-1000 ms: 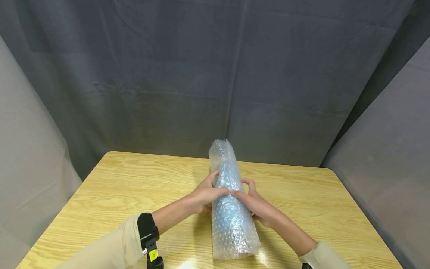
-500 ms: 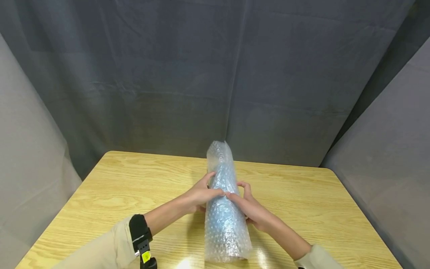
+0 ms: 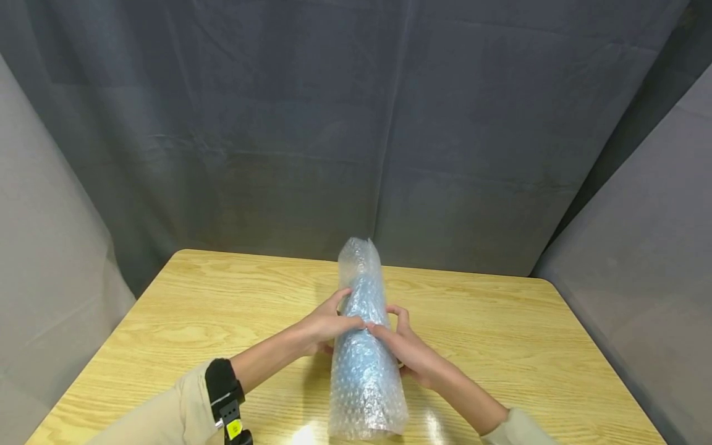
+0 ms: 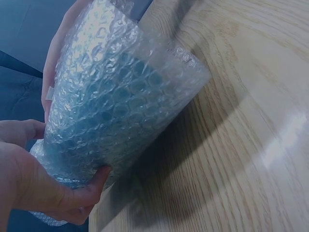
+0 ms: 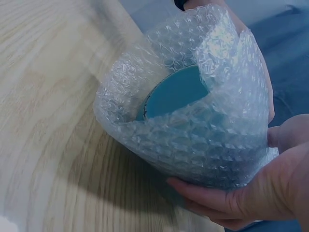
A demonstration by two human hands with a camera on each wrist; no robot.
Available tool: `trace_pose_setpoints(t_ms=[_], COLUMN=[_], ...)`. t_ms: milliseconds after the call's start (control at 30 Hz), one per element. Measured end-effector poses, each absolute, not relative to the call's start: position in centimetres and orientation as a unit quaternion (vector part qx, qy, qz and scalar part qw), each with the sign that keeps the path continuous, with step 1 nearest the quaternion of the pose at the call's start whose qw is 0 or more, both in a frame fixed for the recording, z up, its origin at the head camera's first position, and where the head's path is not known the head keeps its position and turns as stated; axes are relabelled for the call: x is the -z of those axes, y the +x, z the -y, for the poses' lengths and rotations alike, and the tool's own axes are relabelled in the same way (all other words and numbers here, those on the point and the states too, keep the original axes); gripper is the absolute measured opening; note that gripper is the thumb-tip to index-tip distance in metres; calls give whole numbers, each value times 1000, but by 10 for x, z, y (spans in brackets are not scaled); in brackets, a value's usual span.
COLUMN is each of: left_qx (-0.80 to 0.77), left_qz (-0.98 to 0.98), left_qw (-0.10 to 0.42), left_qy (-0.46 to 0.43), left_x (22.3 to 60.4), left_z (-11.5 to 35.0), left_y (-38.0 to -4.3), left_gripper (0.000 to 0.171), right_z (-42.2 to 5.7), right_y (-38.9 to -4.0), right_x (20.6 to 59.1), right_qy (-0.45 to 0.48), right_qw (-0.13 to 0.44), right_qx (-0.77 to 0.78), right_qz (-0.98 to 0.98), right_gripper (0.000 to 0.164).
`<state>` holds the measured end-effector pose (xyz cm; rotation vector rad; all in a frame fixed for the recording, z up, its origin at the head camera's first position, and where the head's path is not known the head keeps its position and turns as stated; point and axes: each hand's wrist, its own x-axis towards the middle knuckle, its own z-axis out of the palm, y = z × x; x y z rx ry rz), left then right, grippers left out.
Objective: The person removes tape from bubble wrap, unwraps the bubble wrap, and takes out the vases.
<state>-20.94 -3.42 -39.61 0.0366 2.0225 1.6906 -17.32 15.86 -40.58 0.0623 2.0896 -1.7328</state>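
Bubble wrap [image 3: 367, 378] gripped by curled left hand [image 3: 325, 324], right hand [image 3: 413, 350]; hold underneath unclear.

Before me I have a pale yellow wood-grain table [image 3: 500, 346], its rounded far corners at ten o'clock and between two and three. The bubble-wrapped roll [image 3: 364, 364] I hold runs twelve to six over the table's middle, though I cannot tell whether its underside touches the wood. On the tabletop its shadow [image 3: 314, 386] falls at nine o'clock from it, with bright reflections [image 3: 303, 434] at seven and towards five.
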Motion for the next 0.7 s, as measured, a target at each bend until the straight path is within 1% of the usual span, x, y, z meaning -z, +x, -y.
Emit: trace_pose_setpoints(t_ms=[433,700], left_qx=[-609,-609], left_qz=[-749,-748], left_qw=[261,263], left_qy=[17,7], left_x=[397,407], left_z=[39,40], left_y=[-207,-209], left_gripper=[90,89], right_z=[-157,-155], right_y=[-171,-170], right_x=[413,417], right_qy=[14,11], right_qw=[231,237], right_qx=[640,637], right_qz=[-733,-734], right_gripper=[73,75])
